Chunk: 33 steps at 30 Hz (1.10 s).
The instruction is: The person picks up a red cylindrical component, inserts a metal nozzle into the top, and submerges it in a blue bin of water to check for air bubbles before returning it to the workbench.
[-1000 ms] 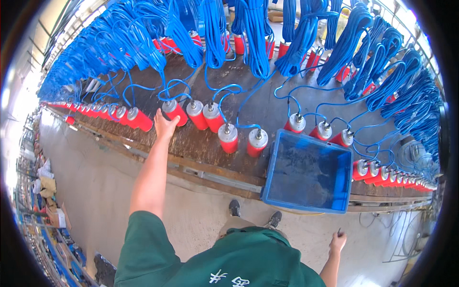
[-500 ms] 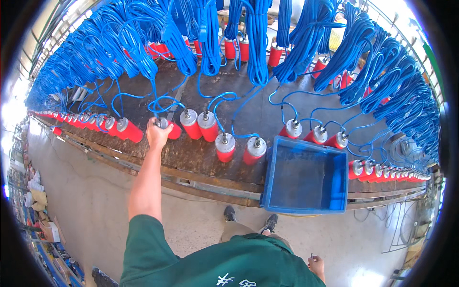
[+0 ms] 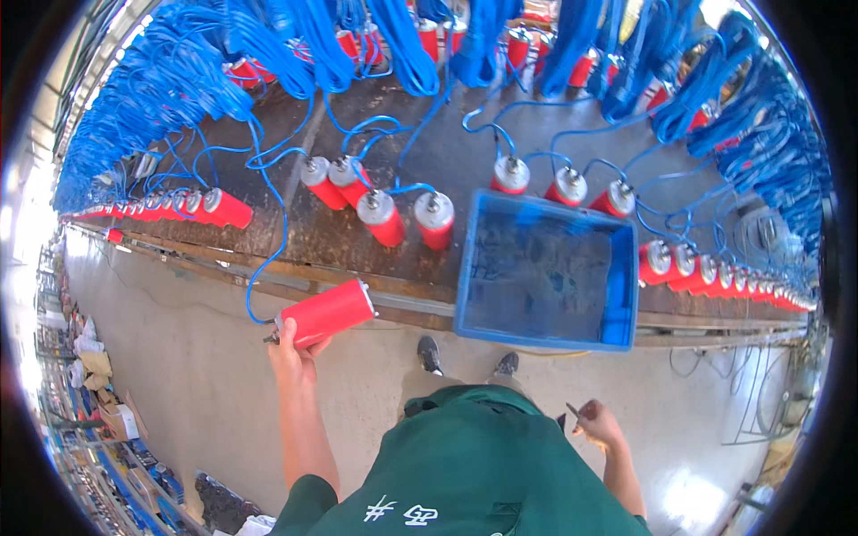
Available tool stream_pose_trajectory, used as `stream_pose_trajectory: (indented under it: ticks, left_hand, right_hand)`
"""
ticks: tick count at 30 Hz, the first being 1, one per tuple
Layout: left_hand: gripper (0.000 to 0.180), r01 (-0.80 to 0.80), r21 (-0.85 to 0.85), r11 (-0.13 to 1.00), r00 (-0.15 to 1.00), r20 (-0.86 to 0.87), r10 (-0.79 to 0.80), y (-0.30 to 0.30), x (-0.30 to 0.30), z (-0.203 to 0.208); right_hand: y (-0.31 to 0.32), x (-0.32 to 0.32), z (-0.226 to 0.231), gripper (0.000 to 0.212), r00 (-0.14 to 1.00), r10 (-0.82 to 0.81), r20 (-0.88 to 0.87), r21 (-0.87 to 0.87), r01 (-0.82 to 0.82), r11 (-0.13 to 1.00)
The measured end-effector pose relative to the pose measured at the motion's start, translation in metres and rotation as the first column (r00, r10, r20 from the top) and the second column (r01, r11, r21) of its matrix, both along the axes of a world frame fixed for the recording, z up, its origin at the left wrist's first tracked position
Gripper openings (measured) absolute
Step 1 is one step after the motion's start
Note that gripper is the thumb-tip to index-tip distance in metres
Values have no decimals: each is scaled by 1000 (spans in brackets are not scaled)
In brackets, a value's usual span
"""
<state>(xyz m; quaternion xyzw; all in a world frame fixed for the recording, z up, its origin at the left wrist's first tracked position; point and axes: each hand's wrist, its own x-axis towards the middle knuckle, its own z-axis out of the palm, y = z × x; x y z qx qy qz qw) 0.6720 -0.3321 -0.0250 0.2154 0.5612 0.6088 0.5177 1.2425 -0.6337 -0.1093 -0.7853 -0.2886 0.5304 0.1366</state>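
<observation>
My left hand (image 3: 295, 362) grips a red cylinder (image 3: 329, 313) with metal ends, tilted on its side in front of the bench edge. From the cylinder's end beside my fingers, a blue cable (image 3: 284, 223) runs up to the bench. Low at the right, my right hand (image 3: 602, 425) is closed around a thin dark rod-like tool (image 3: 573, 410); its exact kind is not clear. Several more red cylinders (image 3: 382, 219) with silver caps and blue cables stand on the bench, right of the held one.
A blue plastic bin (image 3: 626, 304) rests at the bench's front edge, its dark inside showing reflections. Coiled blue cables (image 3: 393, 45) hang in bundles along the far side. Rows of red cylinders (image 3: 223, 208) line the bench (image 3: 268, 170) left and right. Boxes (image 3: 116, 420) lie at far left.
My left hand has lifted the red cylinder off the bench and brought it nearer and lower, its cable trailing. My right hand has risen farther into view with the thin tool.
</observation>
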Motion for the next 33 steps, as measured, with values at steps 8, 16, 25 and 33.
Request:
stream_pose_trajectory:
  ticks: [8,16,25,33]
  left_hand:
    - [62,275,-21,961,955,119,-271,8,136,8]
    - [61,448,-124,885,894,71,-442,33,189,-17]
    - [65,608,-132,783,794,120,-596,49,184,-26]
    - [67,665,-126,736,747,138,-651,60,178,-32]
  right_hand:
    - [55,1,111,19,982,-41,-183,267,89,960]
    - [101,-28,124,26,896,-53,-442,315,210,926]
    - [163,-56,118,27,960,32,-278,658,166,735]
    - [211,-68,97,23,972,137,-192,772,63,632]
